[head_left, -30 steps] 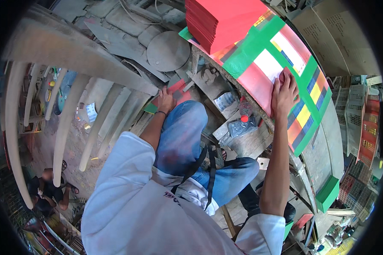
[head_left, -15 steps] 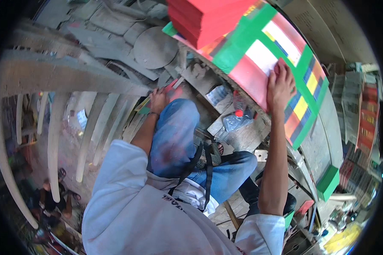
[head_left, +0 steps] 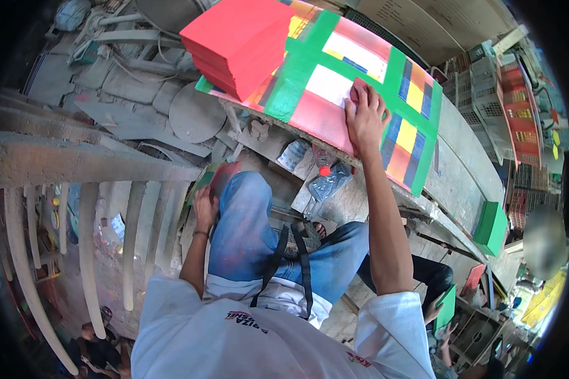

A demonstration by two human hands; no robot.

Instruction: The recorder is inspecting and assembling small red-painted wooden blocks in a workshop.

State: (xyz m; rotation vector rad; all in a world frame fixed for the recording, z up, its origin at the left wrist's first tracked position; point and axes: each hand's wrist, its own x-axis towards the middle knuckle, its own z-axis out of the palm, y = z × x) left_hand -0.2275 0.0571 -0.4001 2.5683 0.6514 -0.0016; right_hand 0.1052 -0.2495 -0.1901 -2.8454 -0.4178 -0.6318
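My right hand [head_left: 368, 121] rests on a patterned sheet [head_left: 325, 117] of green, pink, white, yellow and blue that covers the bench top. Its fingers are bent over a small red piece [head_left: 359, 86], mostly hidden beneath them. Low on the left, beside my knee, my left hand [head_left: 205, 207] has its fingers curled at the edge of a blurred red flat piece [head_left: 225, 175]. Part of that grip is hidden. On the far left of the sheet stands a tall stack of red boards [head_left: 237, 44].
A wooden slatted chair frame [head_left: 88, 158] fills the left side. Below the bench lie a red-capped plastic bottle [head_left: 323, 165] and blue plastic packaging [head_left: 330, 183]. Green boards [head_left: 489, 228] lie at the bench's right end. Another person's hand [head_left: 434, 311] holds a green board [head_left: 446, 307] at lower right.
The whole view has turned, showing more of the red stack. My left hand has drawn back slightly toward me. My right hand stays at nearly the same place on the sheet.
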